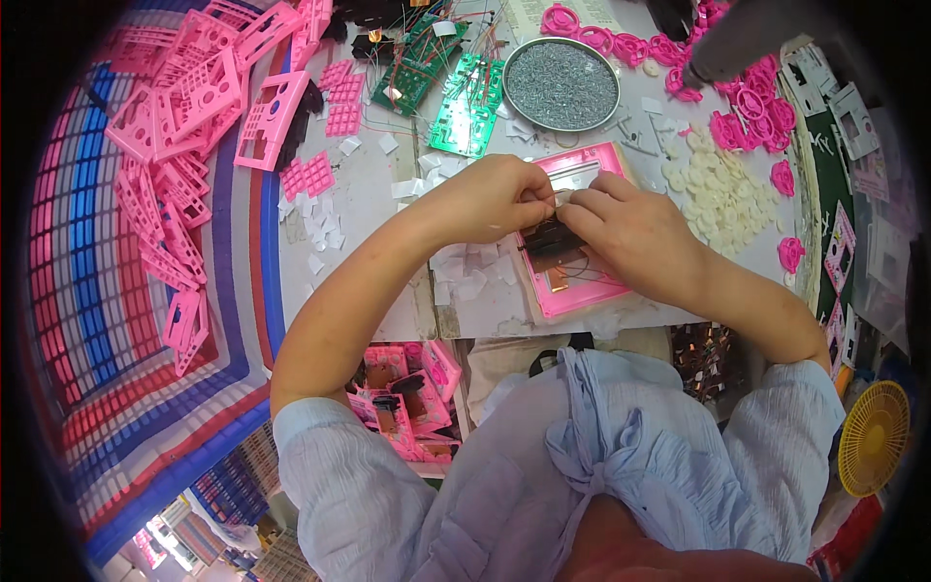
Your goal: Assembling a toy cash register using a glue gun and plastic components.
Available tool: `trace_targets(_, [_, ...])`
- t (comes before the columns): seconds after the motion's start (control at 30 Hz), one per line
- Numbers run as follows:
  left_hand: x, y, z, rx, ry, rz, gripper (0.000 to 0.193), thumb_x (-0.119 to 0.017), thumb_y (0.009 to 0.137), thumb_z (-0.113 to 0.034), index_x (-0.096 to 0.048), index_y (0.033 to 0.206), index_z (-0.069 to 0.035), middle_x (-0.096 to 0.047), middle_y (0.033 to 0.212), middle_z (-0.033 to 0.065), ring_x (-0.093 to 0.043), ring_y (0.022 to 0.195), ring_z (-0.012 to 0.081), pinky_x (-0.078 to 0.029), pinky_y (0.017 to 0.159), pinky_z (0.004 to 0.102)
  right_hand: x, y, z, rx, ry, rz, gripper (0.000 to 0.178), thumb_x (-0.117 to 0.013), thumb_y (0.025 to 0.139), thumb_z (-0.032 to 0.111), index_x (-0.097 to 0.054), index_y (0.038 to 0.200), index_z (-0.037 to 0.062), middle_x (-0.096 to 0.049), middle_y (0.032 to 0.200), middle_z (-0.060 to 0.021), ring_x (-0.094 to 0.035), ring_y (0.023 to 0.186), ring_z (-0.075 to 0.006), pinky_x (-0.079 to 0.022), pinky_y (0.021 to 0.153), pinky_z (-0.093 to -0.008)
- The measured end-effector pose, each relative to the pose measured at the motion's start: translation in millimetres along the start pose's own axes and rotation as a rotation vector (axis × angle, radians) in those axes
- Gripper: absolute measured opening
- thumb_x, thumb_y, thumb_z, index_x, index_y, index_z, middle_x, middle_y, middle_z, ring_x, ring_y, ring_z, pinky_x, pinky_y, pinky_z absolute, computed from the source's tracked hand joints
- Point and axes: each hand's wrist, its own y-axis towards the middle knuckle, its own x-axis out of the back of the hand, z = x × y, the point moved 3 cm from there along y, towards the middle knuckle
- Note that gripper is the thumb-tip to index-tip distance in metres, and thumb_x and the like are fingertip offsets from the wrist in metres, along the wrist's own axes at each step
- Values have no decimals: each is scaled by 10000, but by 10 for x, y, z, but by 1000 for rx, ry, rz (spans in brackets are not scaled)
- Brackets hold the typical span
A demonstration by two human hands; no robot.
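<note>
In front of me lies a pink plastic casing [619,158], rectangular, resting on a pale backing on the table. A dark black part [551,241] sits inside it, and thin wires curl beneath my fingers. My left hand [499,199] is over the casing's left side, thumb and forefinger pinched together. Reaching in from the other side, my right hand [635,233] lies across the casing, its fingers closed and close to the left fingertips. Whatever small thing is between the fingertips is too hidden to make out.
A round tin of small grey screws [561,85] stands behind the casing, beside green circuit boards [467,105] with wires. Cream discs [722,189] and pink rings [756,102] heap at right. White paper squares [325,223] are scattered left; pink shells [194,97] pile on striped cloth.
</note>
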Motion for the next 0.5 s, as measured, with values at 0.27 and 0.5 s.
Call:
trace_targets(0.27, [16, -9, -28, 73, 31, 18, 141, -675, 912, -89, -673, 944, 48, -694, 775, 67, -624, 703, 121, -506, 653, 296, 46, 32, -14, -37, 88, -24, 371, -693, 765, 169, -588, 1104, 64, -649, 924, -38, -612, 911, -244, -541, 734, -341])
trace_targets(0.5, [-3, -153, -61, 57, 26, -73, 143, -686, 917, -107, -686, 947, 33, -674, 765, 46, -589, 691, 90, -484, 627, 270, 72, 19, -32, -92, 148, 3, 494, -744, 734, 123, -571, 1195, 83, -653, 977, -31, -612, 971, -257, -553, 771, -355])
